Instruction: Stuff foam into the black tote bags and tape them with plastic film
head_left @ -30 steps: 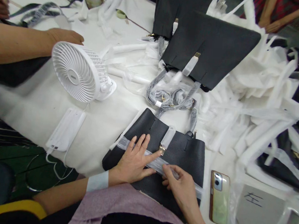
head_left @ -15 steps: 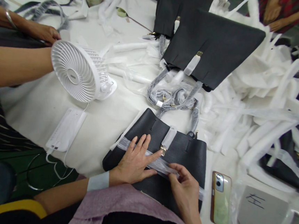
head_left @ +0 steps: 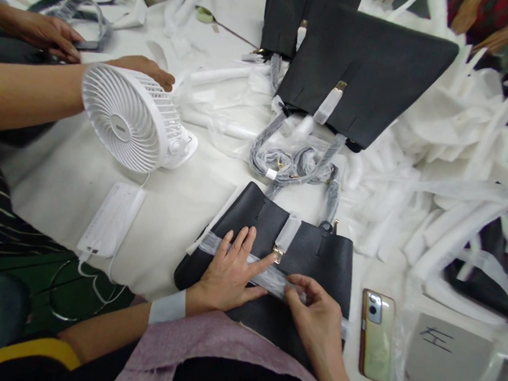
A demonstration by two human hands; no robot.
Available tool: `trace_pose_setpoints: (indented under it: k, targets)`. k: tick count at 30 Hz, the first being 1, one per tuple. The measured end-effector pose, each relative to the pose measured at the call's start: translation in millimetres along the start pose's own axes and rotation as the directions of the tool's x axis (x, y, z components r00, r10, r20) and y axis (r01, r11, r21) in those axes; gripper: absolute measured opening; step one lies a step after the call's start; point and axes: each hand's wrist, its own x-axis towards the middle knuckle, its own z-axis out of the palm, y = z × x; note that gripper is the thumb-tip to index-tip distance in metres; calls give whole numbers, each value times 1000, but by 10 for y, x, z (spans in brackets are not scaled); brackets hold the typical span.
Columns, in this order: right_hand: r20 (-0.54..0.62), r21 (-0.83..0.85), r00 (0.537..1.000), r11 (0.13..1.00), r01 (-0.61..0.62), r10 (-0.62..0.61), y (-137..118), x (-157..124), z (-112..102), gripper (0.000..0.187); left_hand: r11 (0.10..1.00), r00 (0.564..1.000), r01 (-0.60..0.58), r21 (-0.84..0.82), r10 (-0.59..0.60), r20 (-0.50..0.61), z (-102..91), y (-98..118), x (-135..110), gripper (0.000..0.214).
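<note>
A black handbag (head_left: pixel 328 259) lies in front of me, its plastic-wrapped handles pointing away. Across its front runs a strip of clear plastic wrap (head_left: pixel 268 278). My left hand (head_left: pixel 231 271) rests flat on the bag and the strip, fingers spread, with the index fingertip at the gold clasp (head_left: pixel 277 253). White film covers the clasp's strap (head_left: pixel 288 231). Just right of it, my right hand (head_left: pixel 317 311) pinches the plastic strip between thumb and fingers.
Beyond stands another black bag (head_left: pixel 375 76) on its wrapped handles. A white fan (head_left: pixel 122 122) and power bank (head_left: pixel 111 219) are at left, near a co-worker's hands (head_left: pixel 144 69). A phone (head_left: pixel 377 337) lies at right, below piled white wrapping (head_left: pixel 466 150).
My right thumb and fingers have shifted slightly along the plastic strip; my left hand stays put. The co-worker's hands have moved apart, one reaching out behind the fan.
</note>
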Motion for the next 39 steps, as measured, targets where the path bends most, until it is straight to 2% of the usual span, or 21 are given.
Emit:
trace_pose_setpoints:
  k: [3, 6, 9, 11, 13, 15, 17, 19, 22, 25, 28, 29, 31, 34, 35, 37, 39]
  targets:
    - [-57, -86, 996, 995, 57, -63, 110, -4, -22, 37, 1000, 1000, 3, -2, -3, 1, 7, 7, 5, 81]
    - [-79, -161, 979, 972, 173, -188, 254, 8, 7, 35, 1000, 1000, -9, 0, 9, -8, 19, 4, 4, 80]
    - [-80, -192, 938, 928, 318, -338, 364, 10, 58, 32, 998, 998, -59, 8, 59, -29, 19, -26, -13, 74]
    - [-86, -193, 906, 899, 394, -415, 408, 3, 79, 29, 988, 988, -152, 12, 152, -32, 6, -58, -26, 62]
    - [-100, -198, 873, 870, 452, -477, 434, -7, 83, 25, 952, 952, -307, 7, 307, -4, -11, -84, -33, 50]
    - [-110, -207, 849, 847, 490, -517, 450, -17, 74, 22, 891, 890, -453, -18, 453, 42, -21, -84, -29, 46]
    - [-104, -212, 843, 840, 500, -528, 464, -24, 60, 20, 846, 842, -530, -63, 533, 82, -17, -47, -21, 46]
    - [-84, -212, 852, 845, 492, -517, 476, -28, 52, 19, 835, 828, -539, -111, 549, 109, -3, 17, -19, 50]
    - [-62, -227, 851, 838, 497, -521, 487, -35, 57, 19, 851, 844, -501, -158, 521, 131, 18, 108, -37, 60]
    - [-85, -270, 814, 799, 537, -575, 481, -53, 45, 19, 858, 852, -481, -181, 505, 134, 26, 140, -63, 62]
    - [-114, -341, 771, 754, 562, -626, 470, -100, -54, 19, 855, 852, -482, -193, 508, 123, 23, 131, -74, 60]
    - [-120, -370, 747, 727, 578, -654, 473, -123, -106, 19, 853, 851, -482, -201, 510, 123, 19, 127, -74, 59]
    - [-89, -429, 656, 623, 654, -749, 502, -173, -205, 23, 853, 851, -473, -220, 507, 136, 10, 122, -69, 60]
    - [80, -488, 495, 399, 776, -865, 606, -244, -255, 35, 856, 851, -462, -233, 502, 155, -3, 120, -61, 60]
    - [122, -503, 466, 351, 790, -876, 647, -268, -237, 38, 855, 850, -464, -231, 503, 156, -5, 121, -62, 59]
    - [134, -531, 474, 341, 776, -870, 713, -325, -180, 42, 851, 846, -480, -214, 514, 144, -2, 129, -73, 58]
    - [115, -512, 532, 409, 755, -839, 741, -388, -155, 44, 850, 847, -494, -184, 518, 117, 17, 147, -102, 57]
